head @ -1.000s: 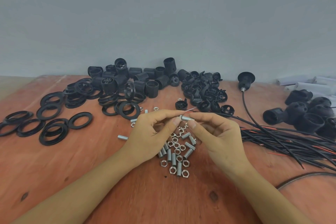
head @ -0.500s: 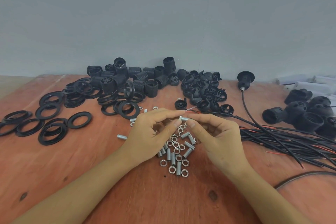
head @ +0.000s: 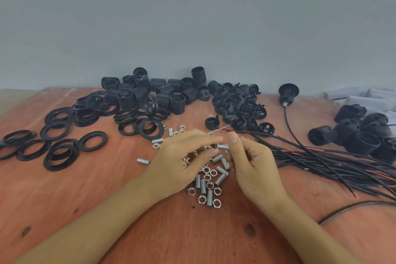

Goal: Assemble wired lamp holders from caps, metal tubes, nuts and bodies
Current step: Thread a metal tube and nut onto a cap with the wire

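Head view: right hand (head: 250, 169) pinches in a fingertip grip a short silver threaded metal tube (head: 222, 146) above the heap of steel nuts (head: 209, 186) on the reddish wooden table (head: 107, 199). The blurred left hand (head: 182, 163), fingers relaxed, meets it. So light a pinch could drop it among lookalikes.

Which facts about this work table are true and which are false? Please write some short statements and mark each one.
1. Loose hex nuts and threaded metal tubes lie in the middle of the table. True.
2. The flat black rings lie on the right side. False: they lie on the left side.
3. A lamp holder with a black cable attached sits near the wall. True.
4. The wire bundle is all black. False: some wires are red.
5. The right hand pinches one threaded metal tube. True.
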